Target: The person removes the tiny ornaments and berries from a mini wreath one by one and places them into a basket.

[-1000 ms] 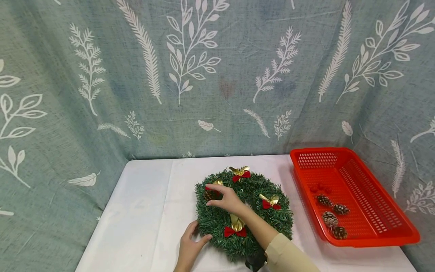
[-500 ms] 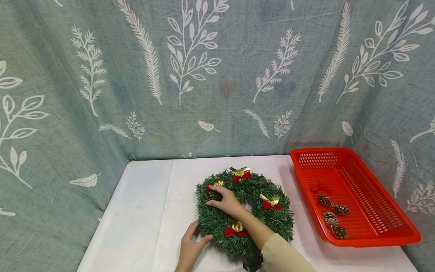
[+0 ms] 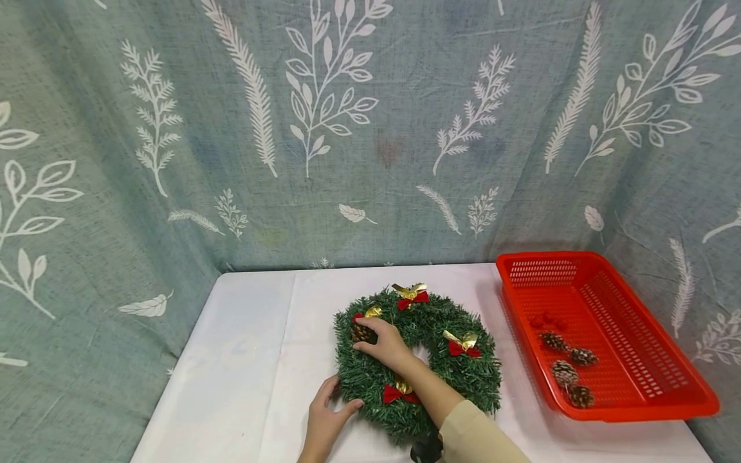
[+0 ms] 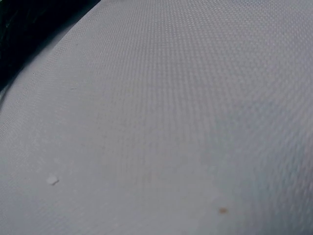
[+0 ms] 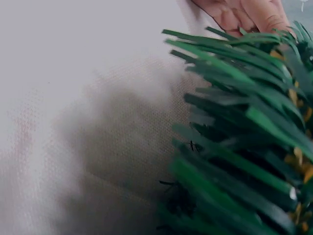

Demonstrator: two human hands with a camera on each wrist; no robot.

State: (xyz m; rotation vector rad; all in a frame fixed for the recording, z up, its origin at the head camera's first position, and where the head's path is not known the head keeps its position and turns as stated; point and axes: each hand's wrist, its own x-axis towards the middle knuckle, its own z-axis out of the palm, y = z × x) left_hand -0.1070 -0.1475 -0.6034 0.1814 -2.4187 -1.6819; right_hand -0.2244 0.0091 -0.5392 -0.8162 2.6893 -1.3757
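Observation:
A green tinsel wreath (image 3: 475,379) with red and gold bows lies on the white table. Over its upper left part my right hand (image 3: 386,344) holds a pine cone (image 3: 361,333) between thumb and fingers, pressed down among the needles beside a bow (image 3: 373,312). My left hand (image 3: 327,415) grips the wreath's lower left edge, its thumb and index finger spread along the rim and other fingers hidden. In the right wrist view, needles (image 5: 244,137) fill the right side, with fingers (image 5: 266,14) at the top edge. The left wrist view shows mostly cloth.
To the right of the wreath stands a red plastic basket (image 3: 654,411) holding several pine cones (image 3: 564,373) and some small red pieces (image 3: 547,319). A grey-green curtain (image 3: 393,212) with white leaf prints hangs behind the white-covered table (image 3: 243,347).
My right hand has settled slightly lower onto the wreath with the pine cone, its forearm shifting a little left. The left hand keeps its place at the edge.

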